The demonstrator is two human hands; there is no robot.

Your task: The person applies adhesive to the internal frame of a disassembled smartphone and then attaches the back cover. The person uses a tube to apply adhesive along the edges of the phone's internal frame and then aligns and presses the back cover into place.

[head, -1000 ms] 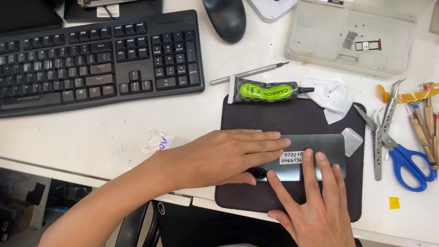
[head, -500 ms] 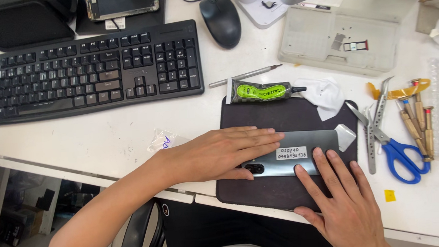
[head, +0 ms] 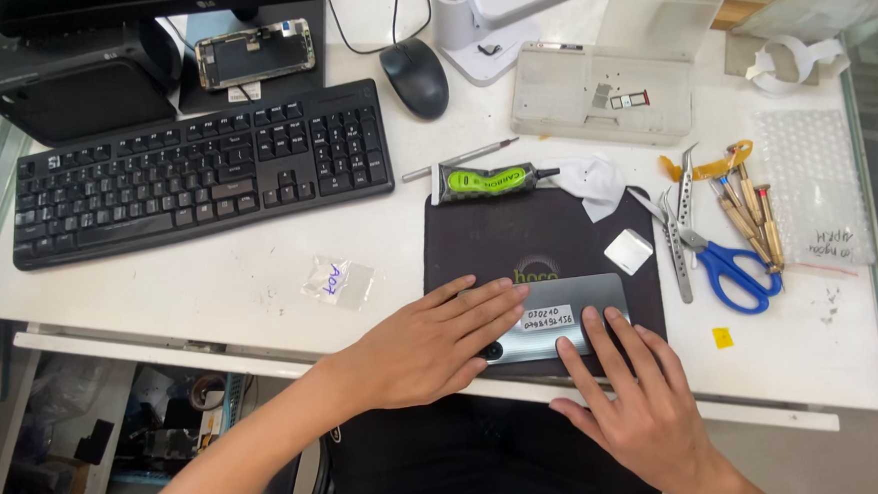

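A person presses a grey phone [head: 573, 315], lying back-up with a white label on it, flat onto a dark work mat [head: 539, 242] near the front edge of the white surface [head: 211, 289]. The left hand [head: 434, 342] lies palm-down over the phone's left end, fingers flat and together, gripping nothing. The right hand [head: 648, 406] rests spread fingertips on the phone's lower right edge, also open and only pressing. This looks like a hold-down step, perhaps seating the back cover, though the seam itself is too small to tell. The next move likely calls for even pressure along the edges without sliding the phone off the mat. A green glue tube [head: 491, 181] lies at the mat's far edge, blue scissors [head: 725, 267] and tweezers beside its right edge, a black keyboard [head: 195, 175] towards the far left corner. Compared with a moment earlier, the right hand has slid back from the phone's middle to its near edge, uncovering the label.
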